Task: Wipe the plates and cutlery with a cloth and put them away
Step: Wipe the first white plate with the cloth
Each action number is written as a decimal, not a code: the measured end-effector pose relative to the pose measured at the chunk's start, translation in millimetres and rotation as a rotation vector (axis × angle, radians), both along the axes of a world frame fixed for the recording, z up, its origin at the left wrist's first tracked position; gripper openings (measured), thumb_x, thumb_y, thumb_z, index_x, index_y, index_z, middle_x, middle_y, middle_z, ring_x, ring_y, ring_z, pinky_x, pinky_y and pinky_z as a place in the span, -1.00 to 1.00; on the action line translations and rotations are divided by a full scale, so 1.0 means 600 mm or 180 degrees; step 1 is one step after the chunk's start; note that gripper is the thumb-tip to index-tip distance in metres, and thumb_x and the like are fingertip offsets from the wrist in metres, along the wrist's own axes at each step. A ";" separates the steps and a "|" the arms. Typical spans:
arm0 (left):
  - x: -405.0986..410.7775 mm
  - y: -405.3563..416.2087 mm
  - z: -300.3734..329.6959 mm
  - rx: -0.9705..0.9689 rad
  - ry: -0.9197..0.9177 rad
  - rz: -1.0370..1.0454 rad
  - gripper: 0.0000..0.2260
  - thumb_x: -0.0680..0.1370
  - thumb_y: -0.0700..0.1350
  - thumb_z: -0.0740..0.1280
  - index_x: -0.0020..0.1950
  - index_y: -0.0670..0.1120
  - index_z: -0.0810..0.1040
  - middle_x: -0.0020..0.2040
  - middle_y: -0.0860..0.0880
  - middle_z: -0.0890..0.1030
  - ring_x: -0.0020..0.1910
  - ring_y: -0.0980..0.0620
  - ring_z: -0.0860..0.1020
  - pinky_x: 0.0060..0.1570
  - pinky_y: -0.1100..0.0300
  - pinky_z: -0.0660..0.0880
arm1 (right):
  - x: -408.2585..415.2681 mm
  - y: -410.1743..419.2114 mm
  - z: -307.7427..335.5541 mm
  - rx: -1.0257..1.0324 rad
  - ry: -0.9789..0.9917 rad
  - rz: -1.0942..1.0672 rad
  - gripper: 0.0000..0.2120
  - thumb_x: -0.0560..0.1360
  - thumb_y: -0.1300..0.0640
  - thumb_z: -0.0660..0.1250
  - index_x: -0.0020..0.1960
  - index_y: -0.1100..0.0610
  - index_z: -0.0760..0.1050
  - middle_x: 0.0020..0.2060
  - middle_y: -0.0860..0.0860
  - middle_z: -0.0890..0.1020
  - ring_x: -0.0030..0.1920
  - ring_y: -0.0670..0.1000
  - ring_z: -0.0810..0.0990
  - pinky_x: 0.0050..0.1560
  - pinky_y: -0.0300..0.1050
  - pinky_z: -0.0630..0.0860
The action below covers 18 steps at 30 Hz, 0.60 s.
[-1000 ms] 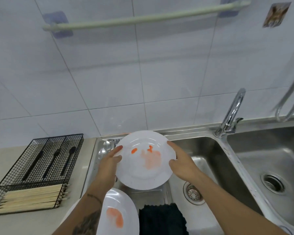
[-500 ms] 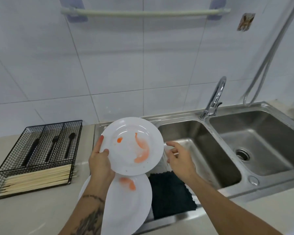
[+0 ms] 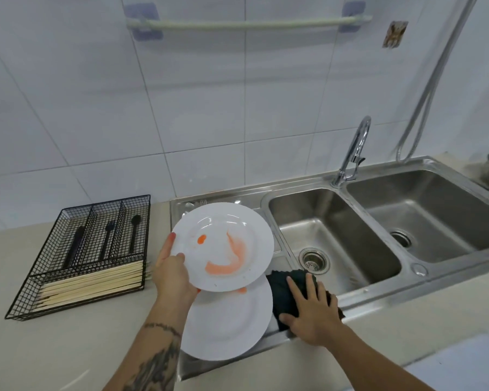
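Held plate: my left hand grips a round white plate at its left rim, thumb on the face, fingers behind; it is tilted, face toward me, above the drainboard left of the sink.
Stains: an orange dot and a curved orange smear mark its face.
Second plate: another white plate lies flat on the near part of the drainboard, partly under the held one, with a bit of orange at its far edge.
Cloth: a dark cloth lies on the sink's near rim, just right of the flat plate; my right hand rests on it, fingers spread and straight, pointing far.
Cutlery: black pieces stand lengthwise, near to far, in a black wire tray on the surface at left; pale chopsticks lie left to right in its near compartment.
Writing: I can read none.
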<state>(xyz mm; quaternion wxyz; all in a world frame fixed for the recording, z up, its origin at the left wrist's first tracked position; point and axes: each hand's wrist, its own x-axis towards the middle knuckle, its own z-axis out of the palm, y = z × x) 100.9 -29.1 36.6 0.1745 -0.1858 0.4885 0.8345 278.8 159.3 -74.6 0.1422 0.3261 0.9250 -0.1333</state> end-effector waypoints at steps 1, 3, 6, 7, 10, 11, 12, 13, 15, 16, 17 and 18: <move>-0.001 0.001 -0.003 -0.0024 -0.0007 -0.0009 -0.45 0.60 -0.41 0.10 0.30 0.14 0.60 0.08 0.01 0.59 0.03 -0.14 0.60 0.08 -0.23 0.56 | 0.002 -0.001 -0.007 0.0138 0.0164 0.0016 -0.27 0.54 -0.32 0.06 0.56 -0.21 -0.25 0.58 0.09 -0.20 0.56 0.22 -0.12 0.48 0.24 -0.06; -0.003 0.003 0.003 -0.0151 0.0071 -0.0026 -0.46 0.60 -0.41 0.10 0.30 0.14 0.61 0.03 0.04 0.58 0.05 -0.15 0.58 0.18 -0.31 0.50 | 0.008 0.003 -0.011 0.0436 0.0451 0.0019 -0.41 0.61 -0.18 0.05 0.58 -0.18 -0.07 0.58 0.05 0.02 0.51 0.17 0.10 0.45 0.13 0.10; -0.010 -0.009 -0.006 -0.0270 0.0076 0.0010 -0.48 0.59 -0.40 0.11 0.21 0.15 0.64 0.10 0.01 0.61 0.12 -0.17 0.59 0.16 -0.30 0.52 | 0.003 0.018 0.001 0.0363 0.0550 0.0052 -0.50 0.60 -0.01 0.14 0.52 -0.10 0.17 0.41 -0.01 0.35 0.31 0.09 0.37 0.28 0.02 0.32; -0.008 -0.013 -0.011 -0.0311 0.0082 0.0034 -0.48 0.59 -0.40 0.12 0.19 0.15 0.65 0.14 -0.01 0.61 0.12 -0.16 0.59 0.13 -0.24 0.56 | 0.002 0.023 0.004 0.0260 0.0668 -0.0053 -0.54 0.59 0.03 0.16 0.48 -0.08 0.24 0.34 -0.02 0.42 0.25 0.08 0.42 0.22 0.00 0.39; 0.005 -0.012 -0.018 -0.0433 0.0200 0.0099 -0.50 0.58 -0.41 0.13 0.27 0.08 0.62 0.15 0.01 0.59 -0.01 -0.03 0.58 -0.14 0.10 0.56 | 0.002 0.041 0.027 -0.0090 0.1444 -0.0690 -0.66 0.59 0.11 0.20 0.36 -0.03 0.39 0.19 -0.02 0.52 0.12 0.04 0.50 0.12 -0.01 0.49; 0.009 -0.009 -0.021 -0.0496 0.0225 0.0093 -0.50 0.59 -0.41 0.13 0.30 0.06 0.61 0.14 0.02 0.58 -0.05 0.01 0.57 -0.20 0.16 0.52 | 0.000 0.046 0.039 -0.0200 0.1720 -0.0853 -0.69 0.60 0.12 0.21 0.33 -0.01 0.42 0.15 -0.03 0.53 0.08 0.02 0.51 0.13 0.00 0.50; 0.012 -0.006 -0.024 -0.0543 0.0251 0.0062 -0.50 0.59 -0.41 0.12 0.32 0.04 0.60 0.16 0.01 0.58 -0.08 0.03 0.56 -0.22 0.19 0.50 | -0.005 0.049 0.052 -0.0300 0.1954 -0.0970 -0.72 0.60 0.13 0.22 0.31 0.01 0.42 0.13 -0.03 0.53 0.04 0.00 0.51 0.11 -0.02 0.50; 0.013 -0.001 -0.029 -0.0590 0.0283 0.0036 -0.51 0.59 -0.41 0.12 0.33 0.04 0.60 0.20 -0.01 0.57 -0.08 0.04 0.55 -0.21 0.19 0.50 | -0.012 0.052 0.066 -0.0365 0.2130 -0.1011 -0.73 0.61 0.13 0.22 0.30 0.02 0.43 0.11 -0.02 0.52 0.01 -0.01 0.50 0.07 -0.05 0.48; 0.019 0.015 -0.033 -0.0720 0.0348 -0.0047 -0.50 0.59 -0.40 0.12 0.34 0.03 0.59 0.25 -0.03 0.55 -0.06 0.02 0.55 -0.18 0.18 0.51 | -0.027 0.066 0.088 -0.0406 0.2360 -0.0851 -0.72 0.61 0.13 0.23 0.31 0.01 0.42 0.10 -0.04 0.51 -0.03 -0.04 0.49 0.01 -0.12 0.43; 0.024 0.033 -0.031 -0.0771 0.0401 -0.0084 -0.51 0.59 -0.40 0.11 0.35 0.03 0.59 0.26 -0.02 0.53 -0.05 0.03 0.54 -0.18 0.20 0.50 | -0.033 0.083 0.099 -0.0454 0.2423 -0.0706 -0.70 0.60 0.12 0.24 0.33 -0.02 0.41 0.11 -0.05 0.50 -0.01 -0.06 0.49 0.02 -0.14 0.42; 0.030 0.057 -0.028 -0.0832 0.0483 -0.0105 -0.51 0.59 -0.40 0.11 0.35 0.02 0.58 0.26 -0.01 0.52 -0.05 0.03 0.53 -0.20 0.21 0.49 | -0.038 0.102 0.109 -0.0532 0.2457 -0.0554 -0.68 0.60 0.12 0.24 0.34 -0.06 0.40 0.13 -0.07 0.50 0.02 -0.06 0.50 0.05 -0.14 0.43; 0.035 0.080 -0.024 -0.0925 0.0547 -0.0103 -0.51 0.60 -0.39 0.10 0.35 0.03 0.58 0.24 0.00 0.52 -0.06 0.04 0.52 -0.21 0.22 0.48 | -0.044 0.118 0.116 -0.0606 0.2458 -0.0410 -0.66 0.60 0.12 0.25 0.35 -0.08 0.39 0.16 -0.09 0.48 0.07 -0.07 0.49 0.10 -0.12 0.45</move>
